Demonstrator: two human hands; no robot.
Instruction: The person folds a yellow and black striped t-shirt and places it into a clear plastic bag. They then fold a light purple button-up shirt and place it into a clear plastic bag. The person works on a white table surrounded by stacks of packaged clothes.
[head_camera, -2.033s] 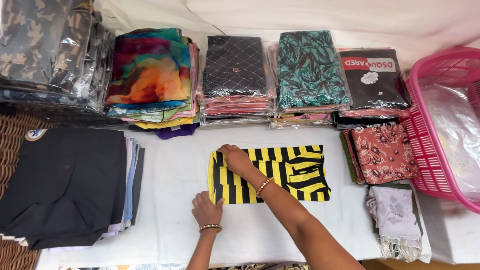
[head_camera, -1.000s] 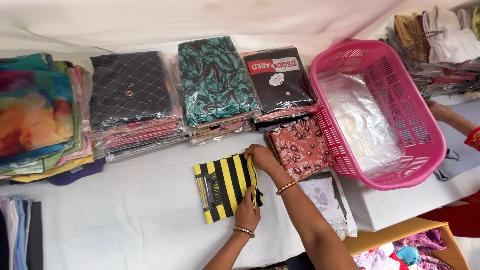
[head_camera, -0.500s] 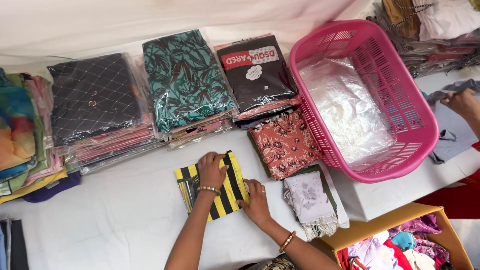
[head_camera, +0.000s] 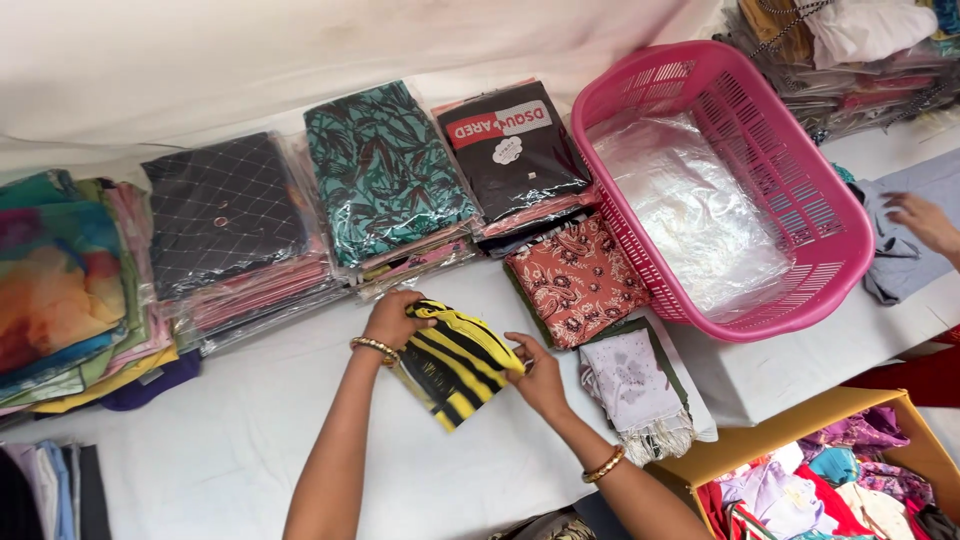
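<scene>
- Now the folded yellow-and-black striped garment (head_camera: 457, 363) sits lifted off the white-covered desk (head_camera: 230, 440), tilted between both hands; two seconds ago it lay spread flat and wide, and half a second ago it was a small folded square pressed onto the cloth.
- Left hand (head_camera: 392, 318), with a beaded bangle at the wrist, has its grip closed on the upper left corner of the striped piece.
- Right hand (head_camera: 540, 377), with a gold bangle lower on the forearm, has its grip closed on the right edge, fingers curled under the fold.
- Judging from that change, the folding looks finished and the piece is being carried rather than smoothed.
- Just right of the hands lies a rust-red floral folded cloth (head_camera: 578, 280), and below it a pale fringed cloth (head_camera: 632, 385) on a dark green piece.
- Behind the hands stand stacks of plastic-wrapped garments: a black quilted-pattern pack (head_camera: 222, 215), a teal leaf-print pack (head_camera: 385, 170) and a black pack with a red label (head_camera: 515, 145).
- At the right a pink plastic basket (head_camera: 830, 230) holds clear plastic bags (head_camera: 700, 210).
- Another person's hand (head_camera: 925, 220) rests on grey cloth at the far right edge, well apart from the striped piece.
- An open cardboard box of mixed coloured clothes (head_camera: 830, 480) sits at the lower right.
</scene>
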